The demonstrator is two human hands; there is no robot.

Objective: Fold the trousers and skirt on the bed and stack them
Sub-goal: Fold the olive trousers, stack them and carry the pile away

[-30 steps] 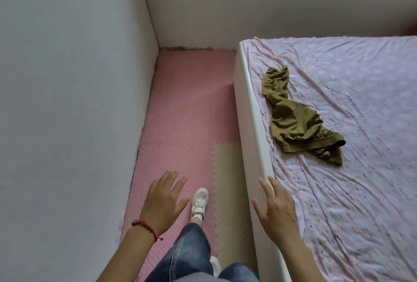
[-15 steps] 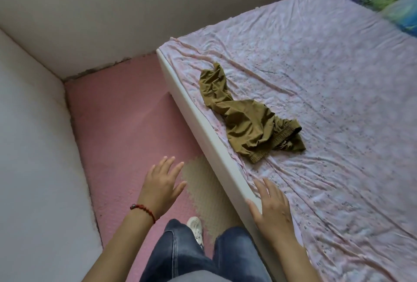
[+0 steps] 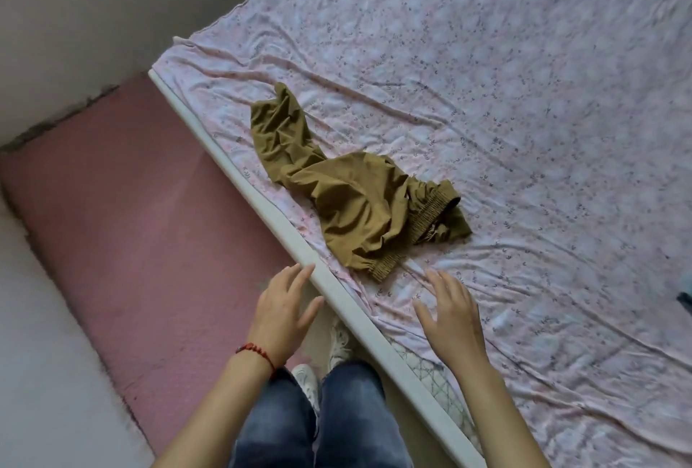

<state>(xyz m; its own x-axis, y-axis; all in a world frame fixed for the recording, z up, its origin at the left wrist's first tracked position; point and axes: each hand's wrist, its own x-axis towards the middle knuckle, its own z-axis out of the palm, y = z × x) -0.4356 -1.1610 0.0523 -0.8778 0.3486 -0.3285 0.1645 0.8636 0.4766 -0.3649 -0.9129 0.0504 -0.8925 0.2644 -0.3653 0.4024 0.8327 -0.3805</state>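
Fingers [image 3: 440,282] of the right hand [image 3: 451,312] are held straight and released above the bed [image 3: 524,93], nothing being grasped; the left hand [image 3: 284,308] is likewise spread open, off the bed frame [image 3: 232,183] edge. Olive trousers [image 3: 355,198] are seen crumpled near that edge, at about eleven o'clock from the right hand, their long axis running ten to four. The right hand is judged nearer.
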